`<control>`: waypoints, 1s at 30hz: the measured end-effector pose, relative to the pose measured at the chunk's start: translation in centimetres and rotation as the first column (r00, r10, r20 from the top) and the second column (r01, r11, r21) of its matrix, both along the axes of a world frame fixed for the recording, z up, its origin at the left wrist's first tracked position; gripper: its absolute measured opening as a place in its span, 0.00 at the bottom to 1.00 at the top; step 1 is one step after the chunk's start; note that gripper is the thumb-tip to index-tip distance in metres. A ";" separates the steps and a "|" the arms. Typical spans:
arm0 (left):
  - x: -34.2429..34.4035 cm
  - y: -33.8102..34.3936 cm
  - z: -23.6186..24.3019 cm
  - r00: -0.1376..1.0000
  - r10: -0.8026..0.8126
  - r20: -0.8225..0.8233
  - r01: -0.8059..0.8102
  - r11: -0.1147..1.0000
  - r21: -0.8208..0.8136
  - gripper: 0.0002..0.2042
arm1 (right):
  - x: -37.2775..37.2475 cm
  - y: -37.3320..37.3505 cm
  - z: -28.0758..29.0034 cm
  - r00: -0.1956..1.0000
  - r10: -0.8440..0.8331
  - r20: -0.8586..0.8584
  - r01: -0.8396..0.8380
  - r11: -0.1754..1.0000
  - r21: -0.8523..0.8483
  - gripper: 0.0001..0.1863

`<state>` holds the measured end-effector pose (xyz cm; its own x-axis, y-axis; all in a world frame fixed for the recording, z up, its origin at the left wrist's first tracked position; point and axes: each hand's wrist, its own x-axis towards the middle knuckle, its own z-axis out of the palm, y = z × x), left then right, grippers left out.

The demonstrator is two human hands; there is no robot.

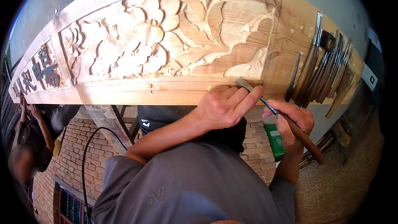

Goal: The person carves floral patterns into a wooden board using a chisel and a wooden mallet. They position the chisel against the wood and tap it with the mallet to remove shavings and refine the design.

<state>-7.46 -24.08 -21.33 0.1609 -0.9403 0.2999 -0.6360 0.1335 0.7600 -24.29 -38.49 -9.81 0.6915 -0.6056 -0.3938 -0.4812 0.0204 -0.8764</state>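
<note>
A long pale wooden board (174, 89) lies across in front of me, carved in relief with flowers and leaves inside a raised frame. My left hand (226, 105) rests at the board's near edge, fingers closed round the metal shank of a flat chisel (306, 141). The chisel's blade tip points up and left over the lower frame strip, just below the carved leaves; whether it touches the wood I cannot tell. Farther back along the tool, my right hand (292, 120) grips it where the shank meets the brown wooden handle.
Several carving chisels (304, 76) lie side by side on the board's right end, among them a tool with a dark block-shaped head (327, 41). Small wood chips are scattered on the board. At far left, another person's hands (35, 112) are by dark carved characters (44, 68). A black cable (85, 161) hangs at left.
</note>
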 end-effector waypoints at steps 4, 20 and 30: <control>0.1 0.0 0.0 1.000 -0.015 -0.009 0.015 1.000 -0.002 0.28 | 0.1 0.4 -0.2 1.000 -0.026 0.008 0.026 1.000 0.009 0.19; 0.0 0.6 -0.2 0.996 0.046 -0.075 -0.045 0.999 0.019 0.28 | 0.3 1.2 -1.3 0.997 -0.058 0.056 0.055 0.996 0.067 0.18; 0.4 0.2 0.1 0.996 0.045 -0.074 -0.052 0.994 -0.097 0.26 | 1.1 0.9 -0.4 0.999 0.034 0.029 -0.033 0.999 -0.031 0.20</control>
